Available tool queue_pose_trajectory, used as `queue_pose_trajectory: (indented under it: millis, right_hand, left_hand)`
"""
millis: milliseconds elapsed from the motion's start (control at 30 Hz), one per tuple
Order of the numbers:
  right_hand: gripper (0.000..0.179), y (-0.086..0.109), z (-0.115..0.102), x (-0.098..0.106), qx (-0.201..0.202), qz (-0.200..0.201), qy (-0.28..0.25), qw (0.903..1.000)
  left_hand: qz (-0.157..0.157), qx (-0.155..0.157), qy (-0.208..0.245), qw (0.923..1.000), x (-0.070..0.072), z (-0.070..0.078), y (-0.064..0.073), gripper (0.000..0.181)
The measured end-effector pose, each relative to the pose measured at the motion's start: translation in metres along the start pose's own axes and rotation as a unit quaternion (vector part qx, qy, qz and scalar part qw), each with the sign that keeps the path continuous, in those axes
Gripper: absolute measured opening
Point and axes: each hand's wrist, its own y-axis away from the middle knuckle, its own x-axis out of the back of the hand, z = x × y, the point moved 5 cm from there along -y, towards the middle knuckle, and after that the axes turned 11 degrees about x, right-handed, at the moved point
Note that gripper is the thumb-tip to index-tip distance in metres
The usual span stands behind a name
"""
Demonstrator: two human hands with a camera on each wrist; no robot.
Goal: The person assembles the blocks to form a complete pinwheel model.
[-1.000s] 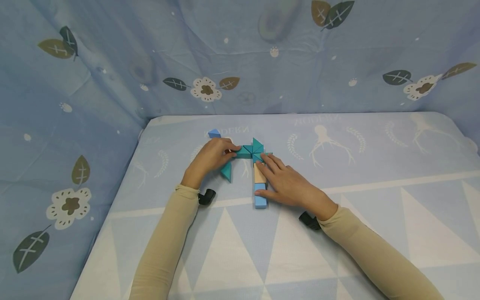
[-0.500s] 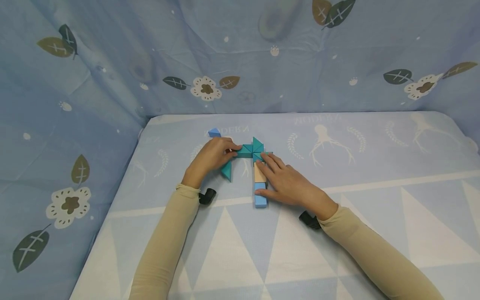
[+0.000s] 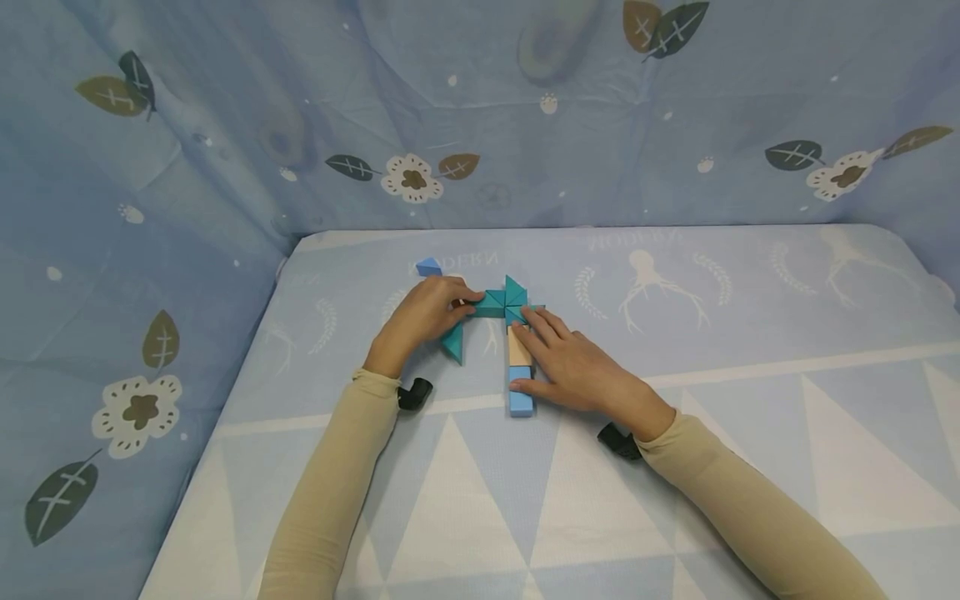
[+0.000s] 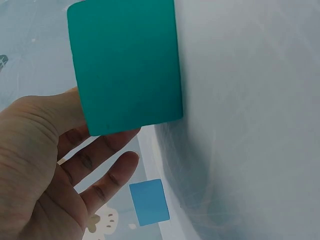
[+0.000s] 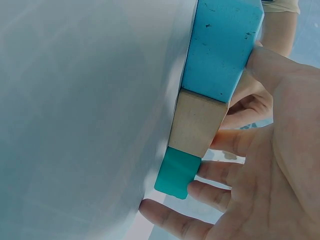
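A row of wooden blocks lies on the table in the head view: a blue block (image 3: 521,392), a natural-wood block (image 3: 519,347) and a cluster of teal triangular blocks (image 3: 514,298) at its far end. My left hand (image 3: 422,315) pinches the left end of the teal arm between thumb and forefinger; the fingertips hide part of it. My right hand (image 3: 573,367) rests along the row's right side, its fingers extended, the thumb on the blue block. A loose teal triangular block (image 3: 453,342) lies just below my left hand, large in the left wrist view.
A loose blue triangular block (image 3: 428,267) lies beyond my left hand. The table (image 3: 735,467) has a patterned cover. Blue printed cloth (image 3: 495,108) hangs behind the table's far edge and along the left. A black wrist camera (image 3: 414,394) sits at the left cuff.
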Motion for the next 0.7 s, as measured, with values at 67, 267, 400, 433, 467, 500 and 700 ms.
queue_pose_trajectory:
  millis: [67,267,400,433,467,500,700]
  right_hand:
    - [0.084,-0.0004,0.0001,0.0001,0.0,-0.001,-0.002,1.0]
    - [0.084,-0.0006,-0.0001,0.0005,0.002,0.0,-0.001,1.0]
    - [0.083,-0.0008,-0.0001,0.0003,0.004,0.004,0.007,1.0]
    - [0.083,-0.0007,-0.0001,0.0003,0.005,0.004,0.008,0.9999]
    - [0.083,-0.0007,0.0,0.0002,0.005,0.004,0.008,0.9999]
    - [0.083,-0.0007,0.0001,0.0001,0.004,0.004,0.009,0.9999]
    - [0.083,-0.0004,0.0007,-0.0007,0.001,-0.001,0.01,0.9999]
  left_hand:
    - [-0.001,-0.001,-0.001,1.0,0.0001,-0.0001,-0.0001,0.029]
    - [-0.001,-0.004,-0.005,1.0,0.0001,0.0006,0.0005,0.03]
    - [0.002,-0.003,-0.005,1.0,0.0001,0.0005,0.0007,0.029]
    - [0.002,-0.004,-0.006,1.0,0.0001,0.0006,0.0007,0.029]
    - [0.002,-0.004,-0.006,1.0,0.0002,0.0008,0.0007,0.029]
    - [0.001,-0.005,-0.007,1.0,0.0003,0.001,0.0007,0.03]
    - [0.002,-0.009,-0.009,0.9999,0.0,0.0014,0.0007,0.03]
